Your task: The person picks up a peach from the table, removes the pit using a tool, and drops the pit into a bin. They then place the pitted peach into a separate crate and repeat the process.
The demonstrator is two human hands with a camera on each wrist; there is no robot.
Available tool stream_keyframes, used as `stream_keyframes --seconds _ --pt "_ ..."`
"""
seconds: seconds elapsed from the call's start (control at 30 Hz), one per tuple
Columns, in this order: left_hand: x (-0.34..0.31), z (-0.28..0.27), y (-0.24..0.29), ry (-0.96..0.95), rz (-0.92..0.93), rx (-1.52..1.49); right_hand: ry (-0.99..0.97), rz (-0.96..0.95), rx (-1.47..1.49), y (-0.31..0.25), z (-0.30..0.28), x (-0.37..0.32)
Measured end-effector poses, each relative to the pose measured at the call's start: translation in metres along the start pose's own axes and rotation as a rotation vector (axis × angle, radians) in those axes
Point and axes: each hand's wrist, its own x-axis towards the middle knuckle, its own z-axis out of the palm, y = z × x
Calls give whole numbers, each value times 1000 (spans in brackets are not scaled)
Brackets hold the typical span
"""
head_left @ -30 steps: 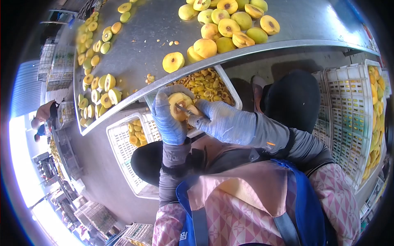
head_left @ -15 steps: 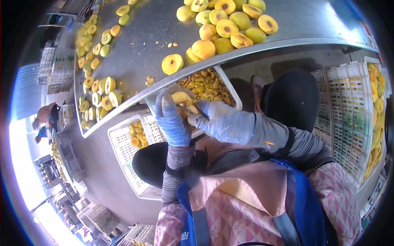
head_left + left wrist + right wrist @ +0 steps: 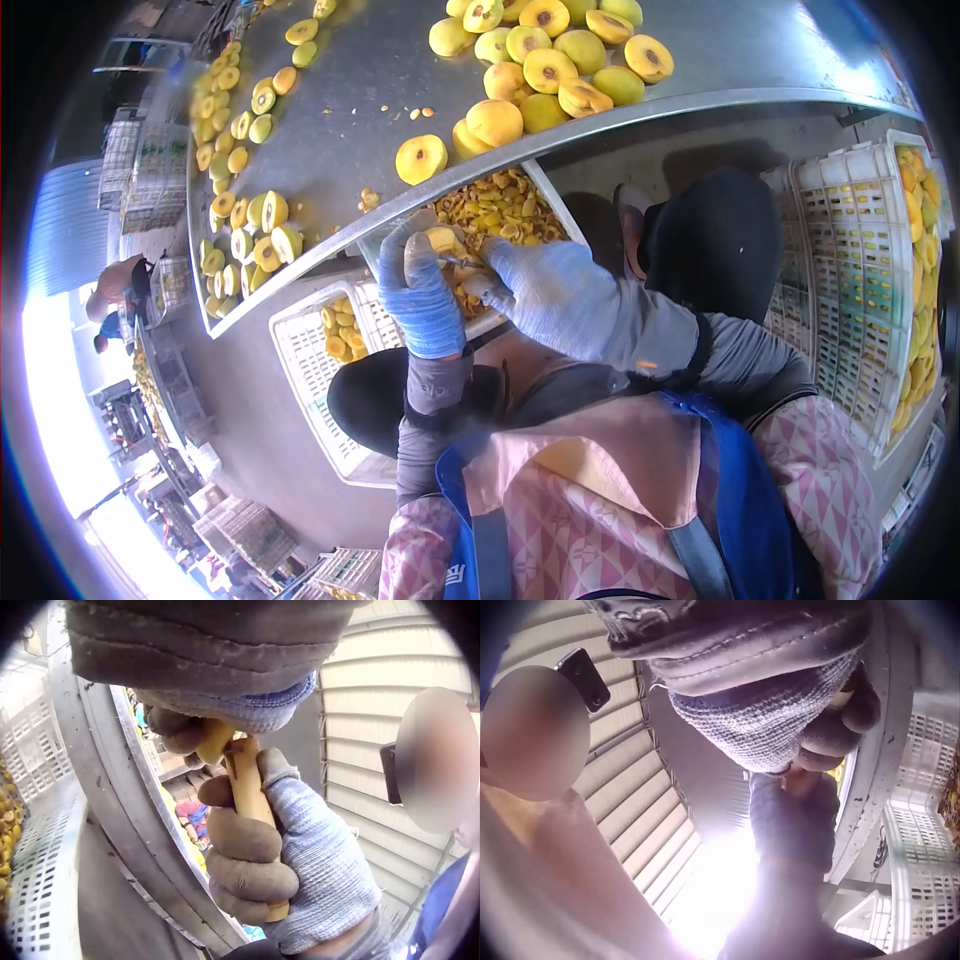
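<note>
In the head view, my gloved left hand [image 3: 424, 305] holds a yellow fruit [image 3: 444, 240] above a tub of cut pieces [image 3: 500, 205]. Close on its right is my gloved right hand [image 3: 560, 300], and a thin metal tool [image 3: 458, 262] spans from it to the fruit. The left wrist view has the right hand's fingers [image 3: 251, 862] curled round a wooden handle [image 3: 251, 787], its end near the yellow fruit [image 3: 215, 740] in my left hand [image 3: 180, 733]. In the right wrist view, my right hand [image 3: 810, 735] hides most of the tool.
A metal table [image 3: 340, 90] carries many halved fruits [image 3: 548, 70], its raised edge [image 3: 420, 190] just beyond my hands. White crates of fruit stand at left [image 3: 300, 345] and right [image 3: 850, 270]. Another person [image 3: 120, 285] is at far left.
The fruit has turned in my left hand, so less of its cut face shows. My left hand has shifted slightly right, and the right hand has tilted beside it.
</note>
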Motion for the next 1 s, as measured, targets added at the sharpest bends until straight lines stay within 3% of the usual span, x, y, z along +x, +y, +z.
stream_keyframes --seconds 0.13,0.23,0.3,0.4,0.57,0.63,0.7,0.77,0.87,0.9,0.93,0.97,1.0 --pt "2 -1 -3 -67 -39 -4 -135 29 24 7 -13 11" --pt "2 -1 5 -123 -40 -7 -226 107 219 13 -7 12" --pt "2 -3 4 -138 -68 -24 -219 141 578 16 -3 13" --pt "0 -3 4 -157 -129 -75 -285 185 728 22 5 13" --pt "-5 -4 2 -157 -214 -278 -359 212 777 18 2 9" --pt "-6 -4 9 -160 -346 -576 -334 181 762 17 0 10" --pt "-3 -11 11 -144 -419 -646 -367 231 818 17 -9 11" --pt "3 -24 9 -118 -481 -715 -395 164 723 16 -20 13" --pt "10 -56 4 -151 -315 -511 -270 65 288 11 -20 8" --pt "12 -71 -2 -32 -215 -286 -260 62 285 10 -19 6" --pt "14 -92 -9 25 -183 -278 -239 9 186 11 -17 4" --pt "15 -108 15 -29 -155 -155 -220 -39 87 11 -17 1" --pt "14 -125 28 -11 66 267 -224 -41 37 9 -22 -1"
